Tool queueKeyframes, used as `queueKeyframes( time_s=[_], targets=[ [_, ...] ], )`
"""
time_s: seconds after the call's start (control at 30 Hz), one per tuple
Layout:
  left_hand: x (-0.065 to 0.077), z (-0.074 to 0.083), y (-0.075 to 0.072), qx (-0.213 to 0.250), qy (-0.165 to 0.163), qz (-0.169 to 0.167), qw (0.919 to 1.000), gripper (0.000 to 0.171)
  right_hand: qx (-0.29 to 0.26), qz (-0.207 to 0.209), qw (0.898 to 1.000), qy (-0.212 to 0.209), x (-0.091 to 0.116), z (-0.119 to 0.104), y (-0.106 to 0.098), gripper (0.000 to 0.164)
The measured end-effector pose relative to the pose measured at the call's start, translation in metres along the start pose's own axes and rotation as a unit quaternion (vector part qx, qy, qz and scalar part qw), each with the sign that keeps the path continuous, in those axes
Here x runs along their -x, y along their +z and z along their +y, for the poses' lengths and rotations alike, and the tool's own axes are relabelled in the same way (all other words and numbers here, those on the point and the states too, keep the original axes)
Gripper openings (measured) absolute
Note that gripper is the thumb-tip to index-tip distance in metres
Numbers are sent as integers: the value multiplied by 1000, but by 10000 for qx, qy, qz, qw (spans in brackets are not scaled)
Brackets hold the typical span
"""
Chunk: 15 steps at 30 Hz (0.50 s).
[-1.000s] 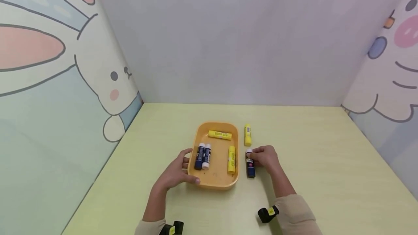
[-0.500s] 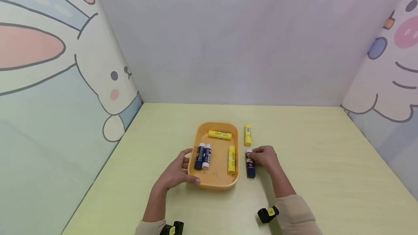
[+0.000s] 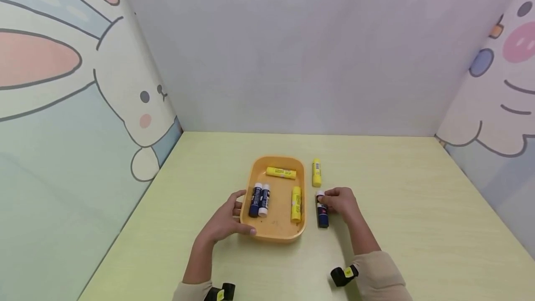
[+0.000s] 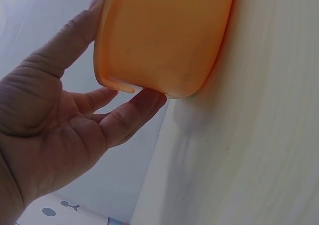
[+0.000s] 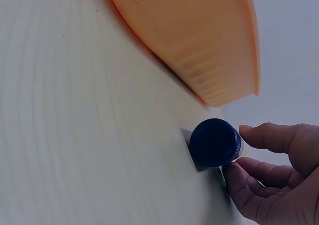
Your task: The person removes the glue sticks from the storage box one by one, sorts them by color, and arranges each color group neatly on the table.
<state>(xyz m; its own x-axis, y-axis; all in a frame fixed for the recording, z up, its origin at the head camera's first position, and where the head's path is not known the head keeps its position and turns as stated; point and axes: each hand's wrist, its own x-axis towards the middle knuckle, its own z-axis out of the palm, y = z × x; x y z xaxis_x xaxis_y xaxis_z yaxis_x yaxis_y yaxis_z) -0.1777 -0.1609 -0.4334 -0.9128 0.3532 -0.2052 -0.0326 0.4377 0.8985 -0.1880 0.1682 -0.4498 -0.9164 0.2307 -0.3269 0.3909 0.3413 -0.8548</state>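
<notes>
Our left hand (image 3: 225,219) gripped the orange tray (image 3: 277,229); our right hand (image 3: 342,201) pinched the navy stick (image 3: 322,217) near its white end (image 3: 320,193), just beside the tray, apparently on the table (image 3: 401,185). We needed a light, level pinch.

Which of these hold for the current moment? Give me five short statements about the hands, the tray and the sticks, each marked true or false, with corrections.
1. The right hand pinches a dark blue stick with a white end. True.
2. Only one hand touches anything. False: the left hand grips the orange tray.
3. Two dark blue sticks lie side by side in the tray. True.
4. Nothing yellow lies outside the tray. False: one yellow stick lies on the table, to the tray's right.
5. The tray holds four sticks in all. True.
</notes>
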Motion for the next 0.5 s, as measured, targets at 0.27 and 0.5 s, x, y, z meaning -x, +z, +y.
queueKeyframes(
  time_s=[0.27,0.5],
  targets=[
    [0,1,0,0,33,6,10000,106,-79,-11,9999,-136,0,1,0,34],
    [0,1,0,45,37,-23,10000,105,-147,-6,9996,-229,1,0,-4,35]
  ],
)
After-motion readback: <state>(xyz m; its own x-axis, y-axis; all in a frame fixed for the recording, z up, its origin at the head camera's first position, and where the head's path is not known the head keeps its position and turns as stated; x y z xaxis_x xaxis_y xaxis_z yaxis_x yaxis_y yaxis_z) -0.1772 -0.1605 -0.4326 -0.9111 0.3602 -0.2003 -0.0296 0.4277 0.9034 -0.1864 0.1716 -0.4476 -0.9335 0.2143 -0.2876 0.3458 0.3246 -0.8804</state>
